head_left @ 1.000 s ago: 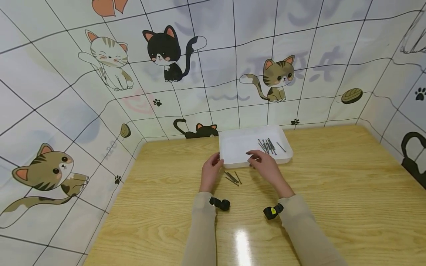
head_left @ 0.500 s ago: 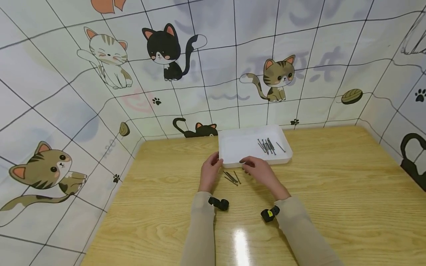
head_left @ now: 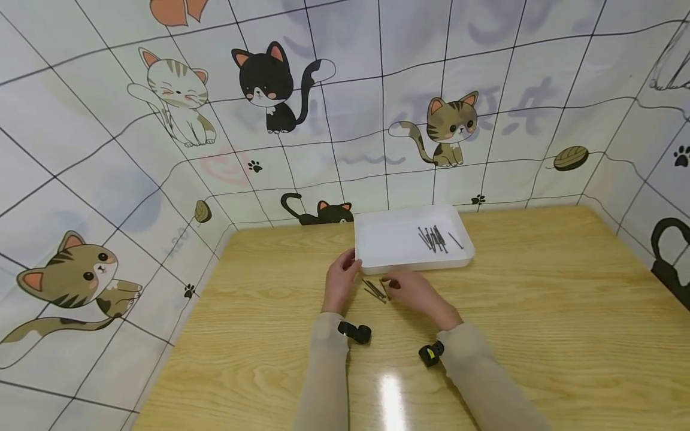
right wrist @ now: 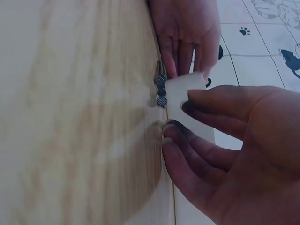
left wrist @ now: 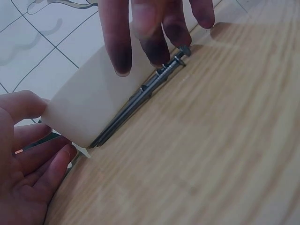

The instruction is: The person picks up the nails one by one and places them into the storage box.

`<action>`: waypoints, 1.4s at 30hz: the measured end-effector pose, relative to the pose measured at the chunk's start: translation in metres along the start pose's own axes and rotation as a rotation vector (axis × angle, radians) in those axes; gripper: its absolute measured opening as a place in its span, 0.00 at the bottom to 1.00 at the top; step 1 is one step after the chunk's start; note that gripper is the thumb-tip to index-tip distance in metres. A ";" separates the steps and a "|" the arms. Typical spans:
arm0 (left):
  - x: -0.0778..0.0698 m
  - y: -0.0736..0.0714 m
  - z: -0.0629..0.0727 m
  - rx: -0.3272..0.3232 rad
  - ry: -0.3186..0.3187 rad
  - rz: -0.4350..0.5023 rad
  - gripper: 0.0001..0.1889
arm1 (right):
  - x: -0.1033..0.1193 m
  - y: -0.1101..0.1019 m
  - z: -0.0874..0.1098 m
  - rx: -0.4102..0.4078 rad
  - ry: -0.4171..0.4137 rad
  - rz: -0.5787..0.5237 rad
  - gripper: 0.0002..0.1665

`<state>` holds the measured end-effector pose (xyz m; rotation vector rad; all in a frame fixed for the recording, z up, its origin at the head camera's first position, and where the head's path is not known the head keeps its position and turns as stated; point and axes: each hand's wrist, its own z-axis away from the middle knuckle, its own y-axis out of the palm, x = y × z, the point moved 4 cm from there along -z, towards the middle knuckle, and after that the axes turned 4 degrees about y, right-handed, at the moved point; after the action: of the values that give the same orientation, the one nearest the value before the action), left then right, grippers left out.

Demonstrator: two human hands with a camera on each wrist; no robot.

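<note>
A white tray (head_left: 385, 239) stands at the back of the wooden table, with several dark nails (head_left: 434, 239) in its right part. My left hand (head_left: 339, 281) holds the tray's front left corner between thumb and fingers, also seen in the left wrist view. Several loose nails (head_left: 373, 290) lie on the table just in front of the tray. My right hand (head_left: 417, 294) is right beside them, its fingertips at the rightmost nail. In the right wrist view, its thumb and fingers stand apart near the nail heads (right wrist: 161, 89), with nothing visible between them.
Walls with cat drawings and a grid close in the table (head_left: 539, 287) at the back and sides. Each wrist carries a small black camera (head_left: 431, 354). Bare wood shows left and right of the tray.
My right hand has moved left and toward me, from over the tray's front rim down to the loose nails. My left hand stays at the tray corner.
</note>
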<state>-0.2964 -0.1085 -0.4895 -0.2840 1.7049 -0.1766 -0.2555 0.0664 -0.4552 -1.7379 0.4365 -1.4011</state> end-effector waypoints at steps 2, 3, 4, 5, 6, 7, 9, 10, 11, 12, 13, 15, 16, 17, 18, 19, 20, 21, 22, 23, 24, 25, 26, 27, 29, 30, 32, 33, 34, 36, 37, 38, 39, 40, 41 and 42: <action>0.000 -0.001 0.000 0.005 0.000 0.007 0.23 | 0.003 0.003 -0.002 -0.018 0.004 0.040 0.17; 0.000 -0.001 0.000 0.006 -0.001 0.008 0.22 | 0.004 0.004 -0.002 -0.025 0.003 0.056 0.18; 0.000 -0.001 0.000 0.007 -0.002 0.009 0.22 | 0.006 0.005 -0.002 -0.026 0.007 0.069 0.19; 0.000 -0.001 0.000 0.008 -0.002 0.010 0.22 | 0.008 0.006 -0.003 -0.024 0.011 0.079 0.19; 0.000 -0.001 0.000 0.008 -0.003 0.009 0.22 | 0.008 0.007 -0.003 -0.022 0.014 0.089 0.20; 0.000 -0.001 0.000 0.008 -0.005 0.005 0.22 | 0.009 0.008 -0.004 -0.020 0.018 0.091 0.20; 0.000 -0.001 0.000 0.008 -0.004 -0.001 0.22 | 0.010 0.009 -0.005 -0.020 0.030 0.086 0.19; 0.000 -0.001 -0.001 0.007 -0.005 -0.003 0.22 | 0.010 0.010 -0.005 -0.017 0.039 0.081 0.18; 0.001 -0.001 -0.001 0.008 -0.006 -0.005 0.22 | 0.010 0.010 -0.005 -0.017 0.045 0.078 0.18; 0.001 0.000 0.000 0.008 -0.008 -0.004 0.22 | 0.010 0.010 -0.005 -0.019 0.050 0.074 0.18; 0.001 0.000 0.000 0.010 -0.010 -0.004 0.22 | 0.011 0.010 -0.005 -0.019 0.056 0.068 0.19; 0.001 0.000 0.000 0.011 -0.015 -0.001 0.22 | 0.011 0.011 -0.004 -0.019 0.065 0.071 0.20; 0.001 0.000 0.000 0.011 -0.016 0.001 0.22 | 0.011 0.010 -0.004 -0.022 0.065 0.072 0.21; 0.002 0.000 -0.001 0.010 -0.017 0.003 0.22 | 0.012 0.010 -0.003 -0.026 0.064 0.076 0.21; 0.002 0.000 -0.001 0.008 -0.018 0.003 0.22 | 0.012 0.009 -0.003 -0.033 0.062 0.078 0.22; 0.002 0.000 -0.001 0.006 -0.016 0.002 0.22 | 0.013 0.009 -0.002 -0.039 0.060 0.083 0.22; 0.002 0.000 -0.001 0.003 -0.016 0.001 0.22 | 0.013 0.008 -0.002 -0.046 0.055 0.089 0.21; 0.002 0.000 -0.001 0.000 -0.016 0.002 0.22 | 0.014 0.008 -0.001 -0.051 0.051 0.096 0.21; 0.002 0.000 -0.002 -0.001 -0.015 0.003 0.22 | 0.014 0.008 -0.001 -0.054 0.049 0.103 0.20; 0.002 0.000 -0.002 -0.002 -0.014 0.002 0.22 | 0.014 0.008 -0.001 -0.054 0.046 0.113 0.20; 0.002 0.000 -0.002 -0.003 -0.015 0.002 0.22 | 0.014 0.008 -0.001 -0.055 0.045 0.124 0.19; 0.002 0.000 -0.002 -0.002 -0.015 0.002 0.22 | 0.015 0.008 -0.001 -0.054 0.045 0.134 0.19; 0.002 0.000 -0.002 -0.001 -0.016 0.001 0.22 | 0.015 0.008 -0.001 -0.051 0.048 0.145 0.18; 0.002 0.000 -0.002 0.000 -0.017 0.000 0.22 | 0.015 0.008 -0.001 -0.048 0.049 0.153 0.18; 0.002 0.000 -0.001 0.003 -0.018 -0.001 0.22 | 0.015 0.008 -0.001 -0.039 0.058 0.165 0.16; 0.002 0.001 -0.001 0.005 -0.019 -0.001 0.22 | 0.016 0.008 0.000 -0.035 0.063 0.166 0.16; 0.002 0.000 -0.001 0.007 -0.016 0.003 0.23 | 0.016 0.008 0.000 -0.029 0.071 0.165 0.16; 0.002 0.000 0.000 0.008 -0.015 0.004 0.23 | 0.017 0.008 0.000 -0.027 0.074 0.164 0.15; 0.002 0.000 0.000 0.009 -0.013 0.006 0.23 | 0.017 0.008 0.000 -0.025 0.079 0.163 0.15; 0.002 0.000 0.000 0.008 -0.009 0.007 0.23 | 0.017 0.008 0.000 -0.025 0.081 0.162 0.15; 0.002 0.000 0.000 0.007 -0.007 0.006 0.23 | 0.017 0.008 0.000 -0.025 0.081 0.161 0.15; 0.002 0.000 0.000 0.006 -0.008 0.005 0.23 | 0.016 0.008 0.000 -0.024 0.083 0.161 0.15; 0.002 0.000 0.000 0.005 -0.010 0.003 0.23 | 0.016 0.009 0.000 -0.020 0.085 0.162 0.15; 0.002 0.000 0.000 0.003 -0.012 0.004 0.23 | 0.016 0.009 0.000 -0.020 0.084 0.162 0.15; 0.002 0.000 0.000 0.001 -0.016 0.006 0.23 | 0.016 0.009 0.000 -0.018 0.087 0.162 0.15; 0.002 0.000 -0.001 0.001 -0.017 0.007 0.23 | 0.016 0.009 0.000 -0.015 0.090 0.164 0.14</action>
<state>-0.2973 -0.1088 -0.4913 -0.2782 1.6891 -0.1689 -0.2489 0.0498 -0.4520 -1.6168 0.6257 -1.3644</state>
